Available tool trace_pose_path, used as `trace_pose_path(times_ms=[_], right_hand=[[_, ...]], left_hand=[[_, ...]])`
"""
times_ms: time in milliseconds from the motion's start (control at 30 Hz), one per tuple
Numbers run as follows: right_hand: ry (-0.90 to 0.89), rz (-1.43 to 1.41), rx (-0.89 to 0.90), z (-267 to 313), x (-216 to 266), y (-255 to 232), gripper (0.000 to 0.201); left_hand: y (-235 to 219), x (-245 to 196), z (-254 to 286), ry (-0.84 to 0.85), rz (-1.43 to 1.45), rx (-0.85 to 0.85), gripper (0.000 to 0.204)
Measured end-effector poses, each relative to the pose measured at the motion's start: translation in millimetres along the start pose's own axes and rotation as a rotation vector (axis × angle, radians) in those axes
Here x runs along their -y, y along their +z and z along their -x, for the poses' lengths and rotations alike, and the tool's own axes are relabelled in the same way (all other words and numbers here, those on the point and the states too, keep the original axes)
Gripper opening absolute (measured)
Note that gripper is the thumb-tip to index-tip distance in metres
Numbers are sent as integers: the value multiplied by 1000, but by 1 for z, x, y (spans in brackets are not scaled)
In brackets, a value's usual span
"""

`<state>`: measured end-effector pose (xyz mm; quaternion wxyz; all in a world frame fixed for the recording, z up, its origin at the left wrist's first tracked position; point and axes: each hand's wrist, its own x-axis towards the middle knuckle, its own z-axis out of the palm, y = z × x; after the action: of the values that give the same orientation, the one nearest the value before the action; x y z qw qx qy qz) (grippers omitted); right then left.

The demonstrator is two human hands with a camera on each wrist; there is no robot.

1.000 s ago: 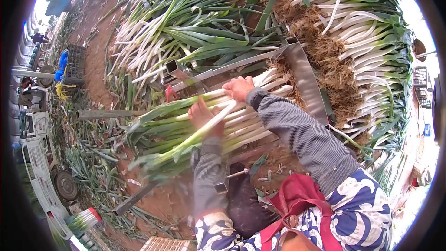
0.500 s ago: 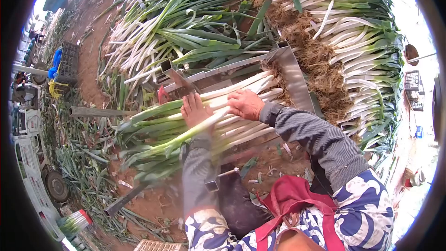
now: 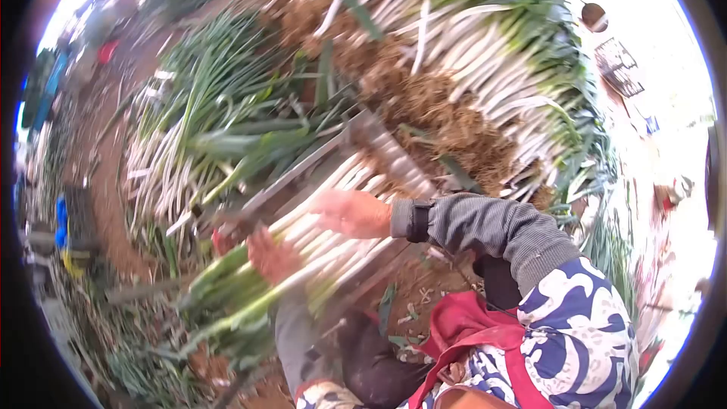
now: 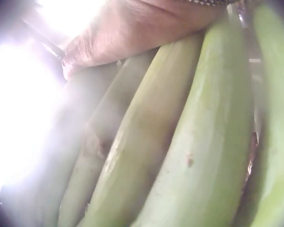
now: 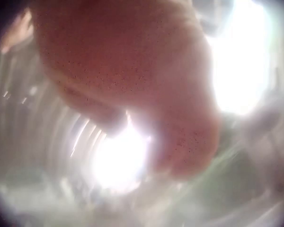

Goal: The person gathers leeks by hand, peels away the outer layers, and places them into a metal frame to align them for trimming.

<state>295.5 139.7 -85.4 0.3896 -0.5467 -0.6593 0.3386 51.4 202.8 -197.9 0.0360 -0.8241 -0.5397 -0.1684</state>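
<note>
Dirt [image 3: 115, 216]; left hand [image 3: 274, 255] against leeks [image 3: 327, 259], right hand [image 3: 352, 213] extended over them.

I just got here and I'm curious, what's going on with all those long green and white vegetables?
A person has both hands at a bunch of long leek-like stalks lying in a metal frame. The left hand rests on the stalks near their green end. The right hand is over the white part; it's too blurry to tell if it touches. A big row with hairy roots lies beyond, and a loose heap is on the ground.
</note>
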Motion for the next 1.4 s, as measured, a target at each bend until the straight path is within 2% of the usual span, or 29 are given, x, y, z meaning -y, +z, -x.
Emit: trace_pose_path(times_ms=[67, 100, 133, 200, 233, 267, 300, 367, 433, 500, 533, 567, 633, 733, 833, 867, 967, 1000, 1033, 1100, 1167, 1200, 1300, 1367, 1400], right_hand=[[-38, -69, -179, -3, -2, -51, 23], [69, -309, -281, 4, -4, -75, 22], [286, -347, -340, 15, -3, -104, 21], [343, -228, -500, 47, -56, -145, 22], [504, -180, -550, 65, -78, -166, 24], [671, -399, -720, 82, -99, -182, 27], [683, -385, -820, 102, -143, -199, 30], [752, -457, -1096, 119, -199, -234, 26], [582, -196, -1252, 125, -268, -264, 40], [893, 301, -1123, 109, -277, -296, 51], [870, 370, -1363, 91, -273, -295, 50], [1061, 395, -1320, 75, -275, -304, 54], [1381, 218, -1262, 42, -250, -322, 69], [1451, -2, -1345, 33, -218, -336, 85], [1144, -165, -1432, 53, -264, -339, 76], [1105, -250, -1432, 67, -318, -348, 61], [896, -588, -1270, 88, -252, -353, 38], [887, -614, -1230, 107, -261, -356, 21], [805, -521, -1049, 129, -237, -355, 11], [746, -800, -1249, 149, -236, -354, 7], [826, -878, -1222, 174, -217, -359, 7], [900, -838, -1165, 185, -231, -367, 9], [624, -1120, -1284, 195, -239, -358, 15], [510, -1142, -1288, 185, -215, -351, 15], [454, -1154, -1262, 182, -218, -350, 14]], left_hand=[[-1, -1, -1, -4, 7, 5, 54], [0, 2, 0, 46, -4, -24, 54], [3, 5, 0, 32, -7, -10, 54], [6, 4, 0, 17, -29, 6, 55], [4, 3, -1, 14, -49, 7, 55], [4, 3, -1, 47, -60, -24, 56], [-2, -2, -2, 34, -54, -2, 55], [1, 2, -2, 74, -46, -7, 55], [4, 6, -2, 87, -78, 17, 53], [-1, 3, -2, 59, -82, 62, 53], [-3, 2, -3, 47, -87, 99, 52], [-1, 5, -3, 44, -73, 108, 51], [0, 8, -1, 82, -58, 84, 50], [-1, 6, -3, 87, -81, 74, 49], [-6, 3, -5, 68, -89, 97, 49], [-4, 3, -5, 70, -86, 92, 49], [-3, 5, -5, 71, -82, 76, 50], [-3, 5, -4, 67, -78, 69, 50], [-5, 4, -4, 66, -75, 72, 50], [-9, -1, -6, 69, -66, 80, 50], [-7, 0, -3, 75, -58, 59, 50], [-6, 1, -5, 81, -56, 43, 50], [-6, 0, -4, 62, -52, 43, 50], [-6, 0, -4, 46, -60, 53, 51], [-8, -2, -5, 38, -63, 62, 51]])
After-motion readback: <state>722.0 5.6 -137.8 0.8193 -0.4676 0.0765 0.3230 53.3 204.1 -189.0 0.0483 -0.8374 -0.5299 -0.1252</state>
